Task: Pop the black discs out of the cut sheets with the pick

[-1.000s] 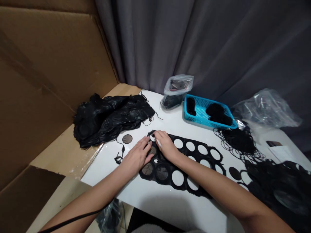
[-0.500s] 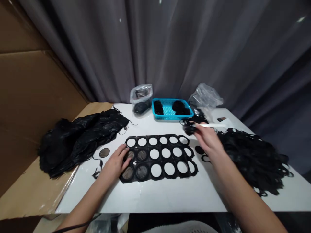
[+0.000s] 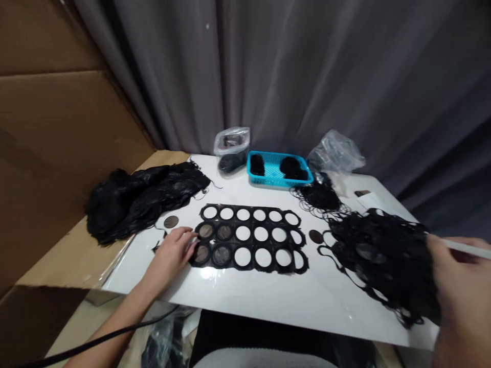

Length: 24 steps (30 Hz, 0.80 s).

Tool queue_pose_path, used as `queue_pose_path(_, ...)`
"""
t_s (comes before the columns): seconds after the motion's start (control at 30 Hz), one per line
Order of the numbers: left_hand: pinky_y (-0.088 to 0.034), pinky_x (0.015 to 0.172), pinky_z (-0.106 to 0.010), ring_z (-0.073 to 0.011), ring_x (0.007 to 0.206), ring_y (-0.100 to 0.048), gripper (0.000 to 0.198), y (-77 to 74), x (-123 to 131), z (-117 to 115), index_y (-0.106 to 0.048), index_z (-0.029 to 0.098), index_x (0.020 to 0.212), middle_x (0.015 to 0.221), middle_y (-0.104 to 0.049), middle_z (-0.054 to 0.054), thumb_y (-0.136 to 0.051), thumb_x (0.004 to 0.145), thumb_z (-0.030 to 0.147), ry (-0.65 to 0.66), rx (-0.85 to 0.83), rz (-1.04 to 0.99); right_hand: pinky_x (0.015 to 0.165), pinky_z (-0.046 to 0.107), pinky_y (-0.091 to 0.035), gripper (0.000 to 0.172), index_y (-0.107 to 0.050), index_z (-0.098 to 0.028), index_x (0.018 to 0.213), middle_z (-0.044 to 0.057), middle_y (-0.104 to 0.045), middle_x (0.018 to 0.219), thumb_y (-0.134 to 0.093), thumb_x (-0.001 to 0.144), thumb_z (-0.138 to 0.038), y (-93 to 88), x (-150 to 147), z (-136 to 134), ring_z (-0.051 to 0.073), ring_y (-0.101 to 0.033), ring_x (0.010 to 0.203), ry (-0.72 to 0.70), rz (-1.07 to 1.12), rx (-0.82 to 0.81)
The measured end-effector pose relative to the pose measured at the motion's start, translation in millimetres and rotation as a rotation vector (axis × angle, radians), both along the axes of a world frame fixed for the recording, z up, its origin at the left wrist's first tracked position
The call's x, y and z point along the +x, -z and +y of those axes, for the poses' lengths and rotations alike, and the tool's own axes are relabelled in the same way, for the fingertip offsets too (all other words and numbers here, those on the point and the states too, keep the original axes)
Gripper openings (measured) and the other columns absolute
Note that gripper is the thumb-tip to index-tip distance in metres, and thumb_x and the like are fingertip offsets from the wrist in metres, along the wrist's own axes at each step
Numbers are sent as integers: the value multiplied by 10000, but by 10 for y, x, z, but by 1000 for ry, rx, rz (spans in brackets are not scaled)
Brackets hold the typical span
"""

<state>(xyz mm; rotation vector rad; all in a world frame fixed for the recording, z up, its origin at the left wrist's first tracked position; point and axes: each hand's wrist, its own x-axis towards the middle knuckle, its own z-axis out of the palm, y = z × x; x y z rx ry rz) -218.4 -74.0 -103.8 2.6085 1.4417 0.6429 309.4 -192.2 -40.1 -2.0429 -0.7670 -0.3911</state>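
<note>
Your left hand (image 3: pixel 171 254) lies flat and released on the left end of the black punched sheet (image 3: pixel 251 237), which lies mid-tabletop (image 3: pixel 268 296). Your right hand (image 3: pixel 456 286), blurred at the right edge, pinches a thin white stick (image 3: pixel 470 249) beside the black scrap pile (image 3: pixel 383 255).

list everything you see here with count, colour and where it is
punched sheet: 1, black, table centre
loose discs: 2, brown, either side of sheet
scrap heaps: 2, black, table left and right
ring pile: 1, black, before basket
basket: 1, blue, table back
bags: 2, clear, flanking basket
table: 1, white
curtain: grey, behind
cardboard: brown, left
left hand: on sheet's left end
right hand: right edge, holding white stick
</note>
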Motion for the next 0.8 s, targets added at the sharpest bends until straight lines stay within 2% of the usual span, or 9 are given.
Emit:
queue_pose_path(0.07, -538, 930, -410, -253, 1065, -624, 313, 69, 31, -179, -641, 181, 1155, 1181, -626, -116, -430, 999, 351, 3, 7, -17, 670, 451, -378, 134, -623, -304, 776, 110, -591, 779, -628, 796, -436, -135, -289, 180, 213, -540, 672, -136, 30, 87)
queue_pose_path(0.1, -534, 961, -413, -253, 1103, -621, 322, 105, 57, -246, -630, 175, 1194, 1217, -621, -121, -429, 1003, 339, -1, 6, -22, 672, 435, -404, 141, -649, -295, 808, 106, -610, 785, -651, 797, -435, -170, -488, 315, 205, -562, 680, -264, 98, 127)
queue_pose_path(0.17, -521, 1008, -428, -260, 1165, -606, 343, 169, 116, -331, -606, 165, 1253, 1277, -608, -129, -432, 1011, 334, -5, 5, -17, 693, 403, -466, 155, -663, -255, 793, 96, -652, 815, -703, 765, -402, -159, -992, 638, 205, -611, 712, -633, 296, 108)
queue_pose_path(0.27, -504, 1048, -448, -281, 1227, -579, 368, 224, 184, -381, -586, 151, 1295, 1329, -586, -140, -449, 1014, 344, -15, 12, 4, 720, 370, -525, 212, -643, -216, 833, 50, -675, 832, -677, 809, -424, 52, -1879, 1117, 205, -663, 742, -1173, 583, -90)
queue_pose_path(0.33, -495, 1061, -456, -288, 1250, -565, 371, 245, 201, -400, -577, 148, 1311, 1349, -576, -144, -463, 1012, 336, -20, 25, 16, 750, 351, -532, 177, -620, -205, 820, 40, -692, 846, -648, 838, -379, 267, -2406, 1355, 203, -681, 789, -1437, 717, -246)
queue_pose_path(0.37, -491, 1066, -460, -289, 1258, -560, 373, 256, 203, -410, -571, 147, 1320, 1357, -573, -145, -469, 1011, 331, -22, 33, 23, 752, 340, -527, 159, -609, -201, 799, 38, -694, 845, -629, 850, -350, 376, -2618, 1442, 198, -678, 798, -1523, 718, -296)
queue_pose_path(0.43, -485, 1071, -470, -295, 1270, -552, 379, 281, 201, -434, -563, 140, 1329, 1365, -570, -151, -474, 1012, 327, -24, 57, 39, 773, 335, -507, 133, -611, -195, 758, 42, -696, 883, -627, 843, -295, 566, -2920, 1559, 194, -657, 833, -1617, 588, -377)
queue_pose_path(0.53, -476, 1080, -480, -309, 1289, -540, 394, 318, 203, -467, -562, 104, 1323, 1367, -571, -171, -471, 1016, 334, -35, 98, 63, 821, 346, -477, 101, -617, -191, 738, 46, -698, 930, -639, 820, -246, 735, -3106, 1622, 196, -631, 879, -1635, 426, -429)
queue_pose_path(0.8, -464, 1095, -468, -313, 1305, -530, 391, 307, 243, -488, -577, 49, 1292, 1351, -587, -195, -448, 1018, 296, -34, 139, 97, 840, 338, -460, 113, -603, -192, 737, 41, -683, 948, -660, 826, -233, 757, -3095, 1621, 188, -619, 899, -1641, 390, -460)
